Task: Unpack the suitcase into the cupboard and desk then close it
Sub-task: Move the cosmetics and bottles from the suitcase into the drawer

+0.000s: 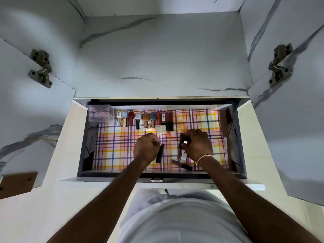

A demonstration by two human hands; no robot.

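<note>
Both hands work inside an open drawer (241, 137) lined with checked paper. The left hand (146, 148) grips a black tube (159, 153) over the liner. The right hand (199, 144) clutches a dark tube (185, 138), perhaps a lipstick, above a few loose tubes (181, 164). A row of bottles (145, 119) and a clear box (100, 113) line the drawer's far edge.

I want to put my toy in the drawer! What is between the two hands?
Head view: only bare checked liner between the left hand and right hand. The left grips a black tube; the right holds a small dark tube.
</note>
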